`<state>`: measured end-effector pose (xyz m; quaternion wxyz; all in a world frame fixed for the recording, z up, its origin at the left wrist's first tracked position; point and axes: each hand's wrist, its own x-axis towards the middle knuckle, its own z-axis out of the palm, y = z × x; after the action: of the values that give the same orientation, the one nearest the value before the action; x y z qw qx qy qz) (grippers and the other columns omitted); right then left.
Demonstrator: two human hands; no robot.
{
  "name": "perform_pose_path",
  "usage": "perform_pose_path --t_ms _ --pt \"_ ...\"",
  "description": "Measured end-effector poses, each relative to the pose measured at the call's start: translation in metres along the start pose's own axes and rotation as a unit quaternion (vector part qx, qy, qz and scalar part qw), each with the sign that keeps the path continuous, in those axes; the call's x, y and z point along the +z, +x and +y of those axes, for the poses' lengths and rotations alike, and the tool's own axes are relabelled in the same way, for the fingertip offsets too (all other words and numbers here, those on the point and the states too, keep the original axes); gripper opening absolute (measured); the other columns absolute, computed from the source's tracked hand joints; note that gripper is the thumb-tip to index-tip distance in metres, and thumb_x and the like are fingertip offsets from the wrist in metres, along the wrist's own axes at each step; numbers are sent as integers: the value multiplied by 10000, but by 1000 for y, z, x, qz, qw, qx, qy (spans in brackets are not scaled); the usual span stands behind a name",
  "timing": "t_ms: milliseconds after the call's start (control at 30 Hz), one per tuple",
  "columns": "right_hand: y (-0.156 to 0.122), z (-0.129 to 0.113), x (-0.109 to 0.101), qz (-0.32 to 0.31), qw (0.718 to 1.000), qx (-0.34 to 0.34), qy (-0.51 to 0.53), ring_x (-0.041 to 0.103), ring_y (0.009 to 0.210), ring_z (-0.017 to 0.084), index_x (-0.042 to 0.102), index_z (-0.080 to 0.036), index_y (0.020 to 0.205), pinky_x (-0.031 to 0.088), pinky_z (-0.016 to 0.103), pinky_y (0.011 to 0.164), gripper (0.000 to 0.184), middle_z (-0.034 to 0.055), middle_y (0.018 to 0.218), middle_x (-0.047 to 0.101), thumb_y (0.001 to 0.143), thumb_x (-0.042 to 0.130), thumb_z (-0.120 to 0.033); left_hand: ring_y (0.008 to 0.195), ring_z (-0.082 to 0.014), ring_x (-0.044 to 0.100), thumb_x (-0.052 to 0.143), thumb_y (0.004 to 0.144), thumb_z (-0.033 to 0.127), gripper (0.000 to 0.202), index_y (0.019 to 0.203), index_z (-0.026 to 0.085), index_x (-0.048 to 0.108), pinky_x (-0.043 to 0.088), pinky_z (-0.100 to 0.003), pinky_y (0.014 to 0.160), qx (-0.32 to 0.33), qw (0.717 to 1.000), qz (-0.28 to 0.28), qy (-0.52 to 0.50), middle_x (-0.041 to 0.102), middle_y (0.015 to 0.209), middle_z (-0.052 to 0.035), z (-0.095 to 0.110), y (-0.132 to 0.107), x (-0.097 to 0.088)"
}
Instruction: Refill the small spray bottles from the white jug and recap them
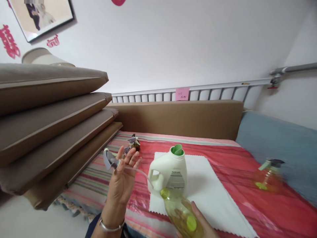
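My left hand (123,180) is raised, palm up, and grips a grey and white spray trigger head (110,160) near the thumb. Its thin clear tube (140,171) trails right and down, toward the mouth of the bottle. My right hand (201,218) is wrapped around a clear yellow-green spray bottle (182,211), which is tilted with its open neck pointing up and left. Just behind the bottle stands a white jug (177,172) with a handle and a green pouring spout on top. A white cloth (205,178) lies under the jug.
Several spray bottles (134,142) stand together behind my left hand. One more spray bottle (268,175) stands at the right by a blue cushion (277,142). Brown cushions (56,109) are stacked at the left. A red striped cover (223,152) spreads beneath, with a radiator (210,94) behind.
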<state>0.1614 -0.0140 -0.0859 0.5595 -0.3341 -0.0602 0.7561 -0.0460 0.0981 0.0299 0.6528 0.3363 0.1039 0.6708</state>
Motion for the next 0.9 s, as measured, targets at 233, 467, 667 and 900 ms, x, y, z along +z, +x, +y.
perform_pose_path --t_ms 233,467,667,900 --pt "-2 9 1 -56 997 22 54 702 710 193 709 -186 841 554 316 681 335 55 878 754 786 608 -501 1068 -161 600 613 817 390 361 1170 371 538 424 -357 993 -8 999 -35 23 673 1124 32 -10 -9 12" --pt "-16 10 14 -61 995 12 73 692 711 181 706 -142 883 543 286 645 388 72 857 752 818 567 -499 1062 -174 601 604 822 377 350 1167 373 546 426 -380 990 -12 1000 -27 11 662 1143 19 -12 -12 17" --pt "-23 8 32 -74 996 3 44 692 795 197 697 -177 923 547 304 702 436 79 904 741 775 579 -569 1211 -253 491 653 761 435 443 1178 331 544 347 -466 1035 -49 995 -73 47 637 1183 -45 -29 -30 30" --pt "-24 12 47 -58 983 -172 27 608 1050 270 546 -266 1160 494 406 861 575 102 1212 619 686 678 -563 1282 -292 402 642 744 499 525 1215 295 532 241 -503 1083 -121 984 -118 55 571 1272 -100 -50 -54 34"
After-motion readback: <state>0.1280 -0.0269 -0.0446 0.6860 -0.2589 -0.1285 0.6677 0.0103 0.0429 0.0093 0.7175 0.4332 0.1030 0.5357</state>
